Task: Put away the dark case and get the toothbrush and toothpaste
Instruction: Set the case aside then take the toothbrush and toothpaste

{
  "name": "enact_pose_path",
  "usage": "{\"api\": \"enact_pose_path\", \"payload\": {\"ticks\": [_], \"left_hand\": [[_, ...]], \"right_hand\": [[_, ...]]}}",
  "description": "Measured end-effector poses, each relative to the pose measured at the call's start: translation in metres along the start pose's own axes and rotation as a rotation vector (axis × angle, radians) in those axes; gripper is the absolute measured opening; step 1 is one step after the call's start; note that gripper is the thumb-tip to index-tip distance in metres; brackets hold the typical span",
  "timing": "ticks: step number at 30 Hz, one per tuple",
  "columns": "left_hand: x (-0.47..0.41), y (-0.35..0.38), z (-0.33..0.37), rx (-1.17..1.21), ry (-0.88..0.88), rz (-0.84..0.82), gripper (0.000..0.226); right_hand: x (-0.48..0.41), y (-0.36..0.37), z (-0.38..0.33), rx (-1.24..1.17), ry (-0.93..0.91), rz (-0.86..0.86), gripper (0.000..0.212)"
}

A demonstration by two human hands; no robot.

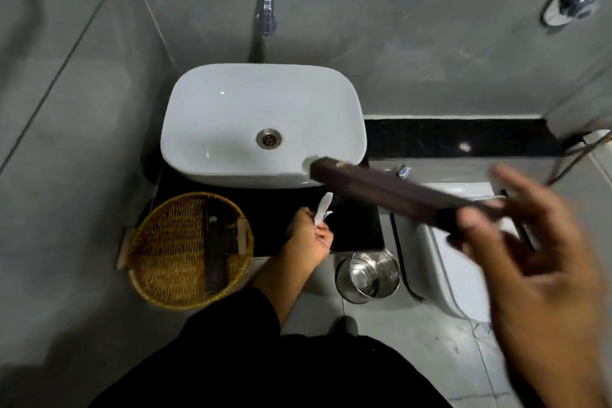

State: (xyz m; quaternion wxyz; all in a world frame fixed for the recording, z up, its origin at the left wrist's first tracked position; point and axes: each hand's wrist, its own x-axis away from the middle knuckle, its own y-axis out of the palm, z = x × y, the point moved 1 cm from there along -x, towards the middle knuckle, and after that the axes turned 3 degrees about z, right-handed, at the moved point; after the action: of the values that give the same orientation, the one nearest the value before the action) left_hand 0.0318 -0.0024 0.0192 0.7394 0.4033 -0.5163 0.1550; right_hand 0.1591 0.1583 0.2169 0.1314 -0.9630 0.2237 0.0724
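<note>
My right hand [516, 242], large and blurred at the right, grips one end of a long dark brown case [390, 190]. The case slants up-left, its far end over the white sink's [231, 103] front right rim. A pale tip shows at that far end; what it is I cannot tell. My left hand [309, 232] is lower, over the black counter [354, 225] in front of the sink, closed on a white toothpaste tube [323, 209] that points upward. No toothbrush can be made out for sure.
A round wicker basket [159, 242] at the counter's left holds another dark flat case [217, 248]. A steel bin [367, 275] stands on the floor below the counter. A white toilet [453, 262] is at the right. A chrome tap [266, 10] juts from the grey tiled wall.
</note>
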Motion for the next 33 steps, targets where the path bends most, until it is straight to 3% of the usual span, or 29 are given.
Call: {"api": "enact_pose_path", "payload": {"ticks": [1, 5, 11, 15, 19, 23, 25, 29, 33], "left_hand": [[0.0, 0.006, -0.003, 0.006, 0.03, 0.05, 0.037], [-0.001, 0.048, -0.032, -0.007, 0.191, 0.189, 0.033], [-0.01, 0.09, -0.064, -0.101, 0.226, 0.221, 0.03], [-0.021, 0.105, -0.08, -0.026, 0.187, 0.169, 0.036], [-0.024, 0.107, -0.084, -0.012, 0.201, 0.239, 0.037], [-0.024, 0.101, -0.089, 0.027, 0.199, 0.287, 0.036], [-0.023, 0.101, -0.093, 0.037, 0.212, 0.29, 0.037], [-0.021, 0.096, -0.098, 0.008, 0.216, 0.269, 0.037], [-0.017, 0.079, -0.096, -0.02, 0.228, 0.246, 0.038]], "right_hand": [[0.006, 0.003, 0.014, -0.028, 0.057, -0.049, 0.054], [0.012, 0.001, 0.098, 0.26, 0.236, -0.317, 0.058], [-0.017, -0.009, 0.163, 0.54, 0.295, -0.561, 0.029], [-0.03, -0.025, 0.202, 0.46, 0.457, -0.485, 0.024], [-0.049, -0.056, 0.243, 0.443, 0.544, -0.294, 0.013], [-0.065, -0.075, 0.293, 0.526, 0.653, -0.164, 0.024], [-0.071, -0.075, 0.318, 0.58, 0.675, -0.179, 0.032], [-0.07, -0.071, 0.359, 0.687, 0.684, -0.45, 0.065], [-0.052, -0.083, 0.378, 0.829, 0.727, -0.628, 0.068]]}}
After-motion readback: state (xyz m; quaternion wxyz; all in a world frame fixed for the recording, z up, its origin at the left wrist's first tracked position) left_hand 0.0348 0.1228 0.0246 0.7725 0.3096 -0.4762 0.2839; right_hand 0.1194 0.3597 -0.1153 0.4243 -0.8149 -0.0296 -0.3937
